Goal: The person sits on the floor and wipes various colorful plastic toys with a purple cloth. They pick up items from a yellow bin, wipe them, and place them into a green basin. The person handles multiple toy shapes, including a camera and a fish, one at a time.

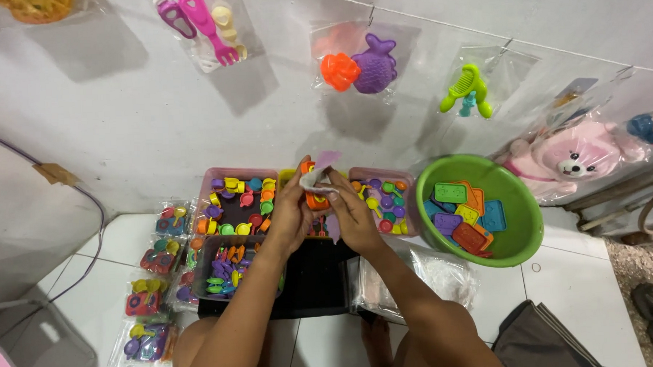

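Observation:
My left hand [290,214] and my right hand [355,217] meet over the middle of the toy trays, both gripping a small clear plastic bag [317,175] with an orange toy piece [317,200] in it and a purple part sticking out at the top. Below the hands lies a dark tray [317,279]. A pink tray [242,202] of small coloured toy pots and pans sits to the left, another pink tray [385,197] of coloured pieces to the right.
A green basin [479,209] with flat coloured toy pieces stands right. Filled toy bags [151,298] lie in a row on the white floor at left. Clear bags [431,274] lie near my right forearm. Bagged toys hang on the wall; a pink plush bear [575,157] sits right.

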